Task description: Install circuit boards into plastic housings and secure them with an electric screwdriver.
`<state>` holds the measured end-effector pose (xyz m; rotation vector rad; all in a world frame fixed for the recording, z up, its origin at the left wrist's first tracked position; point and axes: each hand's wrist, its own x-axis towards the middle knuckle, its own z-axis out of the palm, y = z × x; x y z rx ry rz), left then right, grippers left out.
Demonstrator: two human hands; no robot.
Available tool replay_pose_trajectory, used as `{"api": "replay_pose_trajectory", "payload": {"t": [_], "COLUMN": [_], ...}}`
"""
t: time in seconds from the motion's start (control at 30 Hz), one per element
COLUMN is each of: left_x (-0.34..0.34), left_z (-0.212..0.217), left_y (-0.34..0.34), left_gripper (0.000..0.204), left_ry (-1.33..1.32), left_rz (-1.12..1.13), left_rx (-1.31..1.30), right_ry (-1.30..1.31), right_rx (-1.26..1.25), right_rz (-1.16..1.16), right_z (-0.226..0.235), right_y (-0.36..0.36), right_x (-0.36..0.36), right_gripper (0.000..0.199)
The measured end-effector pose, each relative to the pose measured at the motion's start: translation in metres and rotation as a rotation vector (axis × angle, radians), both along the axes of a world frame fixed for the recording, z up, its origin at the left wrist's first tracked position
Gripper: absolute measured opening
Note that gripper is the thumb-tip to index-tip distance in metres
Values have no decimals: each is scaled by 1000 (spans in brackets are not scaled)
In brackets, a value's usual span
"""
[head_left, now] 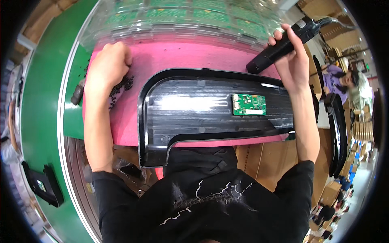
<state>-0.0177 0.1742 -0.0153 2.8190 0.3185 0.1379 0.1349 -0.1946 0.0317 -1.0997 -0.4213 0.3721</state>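
My right hand (292,67) is wrapped round a black electric screwdriver (270,56), whose cable leaves its upper end and whose other end points down left over the pink mat. At the mat's left side, my left hand (109,64) is curled beside a scattered pile of small black screws (121,87); its fingertips are mostly hidden, so what they pinch cannot be made out. Between my arms lies a curved black plastic housing (190,117), hollow side up. A small green circuit board (249,104) rests inside it, toward the right.
Clear plastic trays (178,30) with green boards stand behind the pink mat (174,54). A dark lump (77,94) sits left of my forearm. Another black housing (42,184) lies on the green table (44,105). More black housings (336,133) and a person in purple (335,83) are at right.
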Motion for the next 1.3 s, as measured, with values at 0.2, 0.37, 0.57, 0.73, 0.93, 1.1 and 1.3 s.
{"api": "replay_pose_trajectory", "payload": {"t": [0.2, 0.37, 0.57, 0.73, 0.93, 1.1, 1.3], "left_x": [6, 10, 16, 27, 28, 30, 34], "left_z": [12, 48, 87, 87, 68, 59, 51], "left_y": [-9, -57, -127, -139, -138, -144, -147], "left_gripper": [17, 13, 11, 12, 13, 19, 20], "left_ry": [-15, -187, -149, -196, -279, -259, -398], "left_rz": [15, -245, -761, -842, -842, -889, -965], "left_rx": [-23, -384, -751, -745, -761, -760, -676], "right_ry": [-228, -199, -173, -238, -401, -509, -504], "right_rx": [251, 352, 541, 526, 494, 503, 471], "right_rz": [-71, 21, 33, -93, 30, 67, 115], "right_z": [22, 39, 51, 55, 52, 55, 51], "right_y": [3, 7, 14, 12, -5, -3, -3], "right_x": [-37, -71, -94, -100, -104, -110, -106], "right_gripper": [31, 34, 36, 40, 43, 48, 50]}}
